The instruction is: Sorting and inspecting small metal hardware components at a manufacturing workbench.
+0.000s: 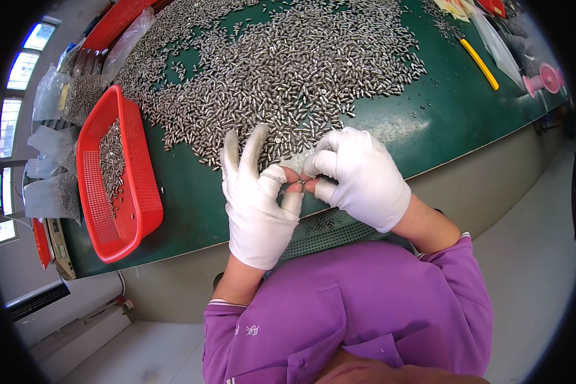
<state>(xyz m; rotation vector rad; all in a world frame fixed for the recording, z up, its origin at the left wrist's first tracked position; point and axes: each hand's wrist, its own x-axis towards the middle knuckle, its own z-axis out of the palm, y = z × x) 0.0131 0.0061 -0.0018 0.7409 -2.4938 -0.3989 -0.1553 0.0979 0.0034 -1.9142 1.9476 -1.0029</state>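
Observation:
My left hand [256, 205] wears a white glove with the thumb and index fingertips bare. Those two tips are pinched together while the other fingers stretch out over the metal pieces. My right hand [368, 182], gloved the same way, pinches from the other side, its remaining fingers curled. Between the meeting fingertips is a tiny silvery metal part [302, 182], mostly covered by them. Just beyond my hands, a wide heap of small cylindrical metal parts [288, 77] spreads across the green tabletop [195, 221].
On the left stands a red perforated basket [148, 198] holding some metal parts. A green basket [329, 240] with small parts sits below my hands at the table edge. Filled plastic bags [52, 192] line the far left. A yellow-handled tool [480, 64] and a pink spool-like object [544, 80] lie right.

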